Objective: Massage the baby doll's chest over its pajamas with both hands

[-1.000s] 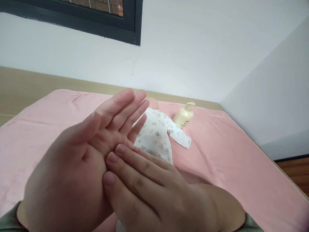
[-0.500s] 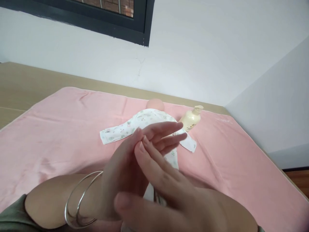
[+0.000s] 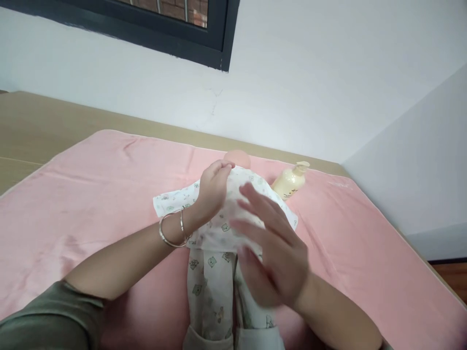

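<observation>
A small baby-like figure lies on its back in a white long-sleeved top (image 3: 226, 228) and white trousers (image 3: 209, 291), both with small animal prints. Its round, smooth head (image 3: 238, 158) shows at the far end; the rest of the head is hidden. My left hand (image 3: 214, 187), with two thin silver bangles (image 3: 171, 233) at the wrist, is over the chest near the neckline, cupped and holding nothing visible. Whether it touches the cloth I cannot tell. Over the other side of the top, my right hand (image 3: 275, 243) is raised with fingers spread, blurred and empty.
A cream pump bottle (image 3: 290, 182) leans beside the figure's right-hand sleeve. Everything lies on a pink sheet (image 3: 120, 194) over a wooden surface (image 3: 44, 119). Behind it rise a white wall (image 3: 292, 87) and a dark window frame (image 3: 189, 51).
My hands were pressed together close to the camera. They have parted, the left reaching forward to the chest, the right moving away to the right with fingers spreading.
</observation>
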`<state>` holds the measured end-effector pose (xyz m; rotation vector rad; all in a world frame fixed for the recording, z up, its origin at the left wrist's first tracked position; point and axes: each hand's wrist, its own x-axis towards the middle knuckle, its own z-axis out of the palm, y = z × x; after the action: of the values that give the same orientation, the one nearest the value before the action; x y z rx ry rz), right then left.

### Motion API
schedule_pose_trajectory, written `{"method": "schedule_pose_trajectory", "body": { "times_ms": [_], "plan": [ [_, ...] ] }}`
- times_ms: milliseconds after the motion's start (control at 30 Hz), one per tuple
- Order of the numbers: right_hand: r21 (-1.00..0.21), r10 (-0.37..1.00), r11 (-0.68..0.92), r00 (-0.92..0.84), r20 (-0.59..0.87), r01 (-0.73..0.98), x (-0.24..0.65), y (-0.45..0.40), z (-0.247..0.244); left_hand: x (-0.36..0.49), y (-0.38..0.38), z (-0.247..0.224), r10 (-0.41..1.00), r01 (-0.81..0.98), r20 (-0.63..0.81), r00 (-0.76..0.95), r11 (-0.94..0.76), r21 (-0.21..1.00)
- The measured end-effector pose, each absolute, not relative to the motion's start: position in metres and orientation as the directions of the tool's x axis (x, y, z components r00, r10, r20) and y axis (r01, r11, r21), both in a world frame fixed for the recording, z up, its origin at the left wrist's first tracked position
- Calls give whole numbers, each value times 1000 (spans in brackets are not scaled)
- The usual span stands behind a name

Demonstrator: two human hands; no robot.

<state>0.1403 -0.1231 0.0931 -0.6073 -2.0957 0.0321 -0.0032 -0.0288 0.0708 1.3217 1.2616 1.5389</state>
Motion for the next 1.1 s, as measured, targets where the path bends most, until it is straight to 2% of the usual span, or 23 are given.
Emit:
{"method": "schedule_pose_trajectory", "body": {
  "times_ms": [67,167,200,333,433,633,900,1000,1100],
  "plan": [
    [-282,484,824,-352,801,492,131,-88,69,-2,-11,50,941,171,247,-231,-210,963],
    [-376,694,653,-320,645,658,122,-42,36,-3,4,24,914,375,326,-241,-222,900],
    [-391,725,622,-311,614,679,122,-33,28,-3,6,17,902,434,369,-224,-247,866],
    [-398,746,645,-424,514,652,129,-18,17,-3,12,2,857,565,499,-126,-352,747],
    [-393,750,655,-490,445,645,138,-7,19,-2,13,-3,836,568,535,-121,-383,728],
    [-510,874,452,-249,417,732,153,16,6,0,7,-15,812,568,574,-109,-423,706],
    [-528,846,505,-270,460,683,162,14,1,-1,7,-16,815,574,570,-102,-420,703],
    [-486,852,502,-313,420,716,161,10,8,-1,7,-15,819,562,563,-112,-415,715],
    [-393,875,452,-313,368,801,149,-10,15,-2,7,-14,822,553,555,-127,-406,727]
  ]
}}
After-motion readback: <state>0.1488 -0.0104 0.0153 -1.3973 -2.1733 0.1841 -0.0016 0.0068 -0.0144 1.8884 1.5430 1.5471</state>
